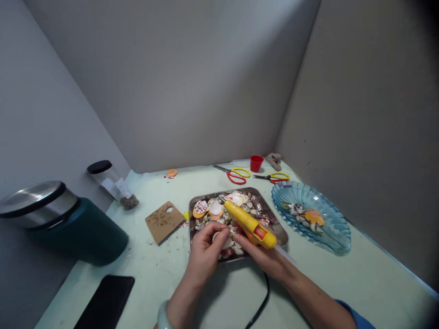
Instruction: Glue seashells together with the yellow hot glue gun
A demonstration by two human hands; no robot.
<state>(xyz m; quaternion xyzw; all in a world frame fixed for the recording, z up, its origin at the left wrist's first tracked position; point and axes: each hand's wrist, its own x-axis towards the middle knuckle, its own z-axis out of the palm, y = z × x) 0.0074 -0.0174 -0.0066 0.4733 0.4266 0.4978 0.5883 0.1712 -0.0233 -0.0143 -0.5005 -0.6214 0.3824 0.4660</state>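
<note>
My right hand is wrapped round a yellow hot glue gun, whose nozzle points away to the upper left; a clear glue stick pokes out of its back end. With thumb and fingers pinched, my left hand grips a pale shell, partly hidden by the fingers. Both hands are close together over the near side of a metal tray. Many small shells fill that tray, among them a white scallop shell and a spotted shell lying on orange ones.
A blue glass dish with shells stands right. Behind are two pairs of scissors, a red cup and an orange shell. Left are a cardboard piece, a jar, a green bottle and a black phone. A cord trails nearby.
</note>
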